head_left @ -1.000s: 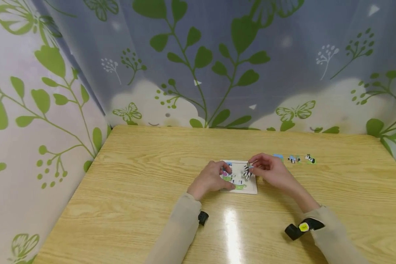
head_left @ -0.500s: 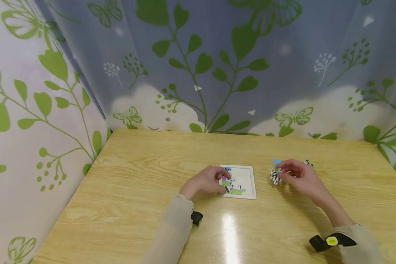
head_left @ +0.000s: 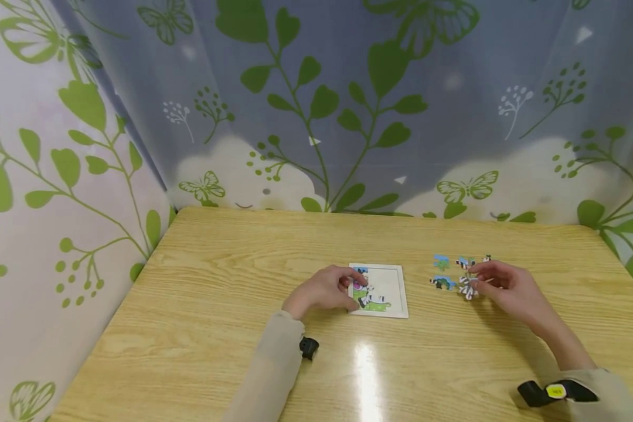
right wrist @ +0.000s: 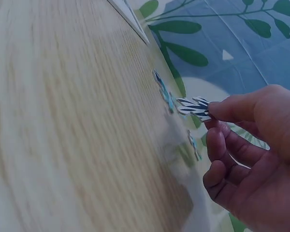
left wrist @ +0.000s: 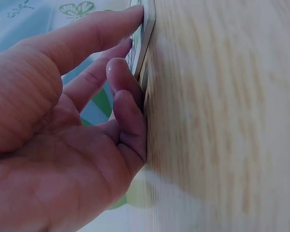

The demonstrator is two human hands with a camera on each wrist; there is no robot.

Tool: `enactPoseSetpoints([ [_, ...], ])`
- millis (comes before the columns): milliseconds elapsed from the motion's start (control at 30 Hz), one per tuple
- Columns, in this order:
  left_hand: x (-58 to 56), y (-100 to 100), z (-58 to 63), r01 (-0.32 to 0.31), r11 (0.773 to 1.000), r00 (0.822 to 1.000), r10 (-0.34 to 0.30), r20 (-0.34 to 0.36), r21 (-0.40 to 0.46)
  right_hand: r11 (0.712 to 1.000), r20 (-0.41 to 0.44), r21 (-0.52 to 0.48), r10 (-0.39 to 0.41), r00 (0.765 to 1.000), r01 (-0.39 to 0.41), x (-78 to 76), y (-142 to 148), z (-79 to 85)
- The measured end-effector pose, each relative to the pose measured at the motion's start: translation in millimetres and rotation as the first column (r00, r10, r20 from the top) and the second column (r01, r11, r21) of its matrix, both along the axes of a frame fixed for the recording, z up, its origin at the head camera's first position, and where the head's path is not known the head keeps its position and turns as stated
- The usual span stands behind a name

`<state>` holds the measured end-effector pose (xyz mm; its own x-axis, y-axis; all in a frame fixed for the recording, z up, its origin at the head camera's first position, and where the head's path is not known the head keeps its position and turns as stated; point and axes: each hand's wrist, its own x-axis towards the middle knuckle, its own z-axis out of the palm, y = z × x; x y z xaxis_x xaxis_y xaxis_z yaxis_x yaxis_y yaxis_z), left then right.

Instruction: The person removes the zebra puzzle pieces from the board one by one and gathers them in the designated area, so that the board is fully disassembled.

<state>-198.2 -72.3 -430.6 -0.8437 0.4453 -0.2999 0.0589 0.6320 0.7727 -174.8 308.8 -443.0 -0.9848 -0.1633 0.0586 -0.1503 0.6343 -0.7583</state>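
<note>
My right hand [head_left: 519, 293] pinches a black-and-white striped jigsaw piece [right wrist: 193, 107] between thumb and fingertips, above the right side of the table. In the head view this piece overlaps the area next to a loose blue-and-green piece [head_left: 443, 283]. My left hand [head_left: 324, 291] rests at the left edge of a square white puzzle tray [head_left: 404, 293], thumb and forefinger touching its top. The ring and little fingers bend against the table beside it, as the left wrist view shows. Pieces with a zebra picture and green ground [head_left: 375, 306] fill the tray's left and bottom parts; its upper right is bare.
More loose pieces lie right of the tray: a blue-and-green one [head_left: 441, 261], another [head_left: 464, 262] beside it, and one [head_left: 487, 258] partly behind my right hand. A patterned curtain [head_left: 306, 117] stands behind the wooden table [head_left: 232, 264].
My right hand has carried the striped piece from over the tray rightward to the loose pieces. A blue-and-green piece now shows in front of the back row. The left hand stays at the tray's edge.
</note>
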Motion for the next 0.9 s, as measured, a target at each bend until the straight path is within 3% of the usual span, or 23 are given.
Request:
enactPoseSetpoints([
  [167,0.5,-1.4,0.4,-0.006,1.000,1.000,0.006,0.009,0.009,1.000,-0.011,0.011,-0.007,1.000,0.007,0.5,5.3,-3.9],
  [367,-0.4,-1.1,-0.8,-0.007,1.000,1.000,0.007,0.012,0.022,0.995,-0.072,0.097,-0.023,0.997,0.030,-3.7,7.2,-6.2],
  [533,-1.6,-1.0,-2.0,0.001,1.000,1.000,-0.002,0.005,0.030,0.984,-0.058,0.167,-0.053,0.997,0.062,-8.2,9.4,-7.4],
  [733,-1.7,-0.7,-2.6,0.000,1.000,1.000,0.000,-0.004,0.022,0.982,-0.033,0.175,-0.072,0.997,0.077,-9.4,10.5,-7.0],
  [900,-1.3,-0.8,-2.7,0.000,1.000,1.000,-0.001,0.001,0.026,0.984,-0.061,0.161,-0.073,0.995,0.082,-5.7,7.4,-6.2],
])
